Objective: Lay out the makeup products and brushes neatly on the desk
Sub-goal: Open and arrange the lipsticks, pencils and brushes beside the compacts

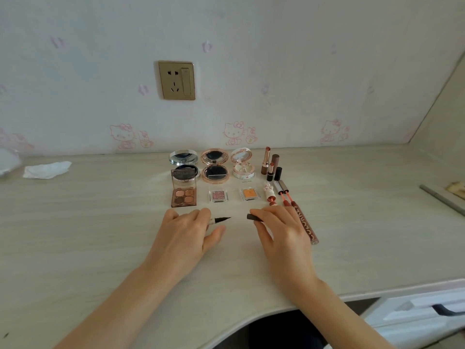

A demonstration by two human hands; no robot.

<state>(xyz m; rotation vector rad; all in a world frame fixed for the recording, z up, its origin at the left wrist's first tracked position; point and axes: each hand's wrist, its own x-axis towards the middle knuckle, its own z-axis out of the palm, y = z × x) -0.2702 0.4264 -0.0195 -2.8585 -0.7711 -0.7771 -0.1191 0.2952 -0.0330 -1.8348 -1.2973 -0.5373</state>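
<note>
1. A crumpled white tissue (46, 169) lies far to the left on the pale wood-grain tabletop (100, 235), well apart from the makeup, so it seems to be no part of the display.
2. A back row of three round compacts stands open near the wall: a silver mirrored compact (184, 163), a rose-gold compact (214, 165) and a white floral compact (243, 163). Their lids are up, probably to show the contents.
3. In front of them runs a second row: a brown four-pan eyeshadow palette (183, 191) with its clear lid raised, a small clear square of pink glitter shadow (219, 195) and a small clear square of orange shadow (249, 193), each roughly lined up under a compact.
4. The left hand (185, 235) pinches the body of a black-tipped liquid eyeliner pen (221, 219) between curled fingers, its tip pointing right and low over the tabletop.
5. The right hand (281, 233) grips the dark brown eyeliner cap (254, 217) in its fingertips, the cap's open end facing the pen tip with a small gap between. I judge the pen is uncapped for display, like the other items, and goes in a third row.
6. To the right stand uncapped lipsticks (270, 165) with caps beside them, and below them opened lip glosses (284, 195) lie side by side.
7. A long patterned brown tube (307, 226) lies just beside the right hand.
</note>
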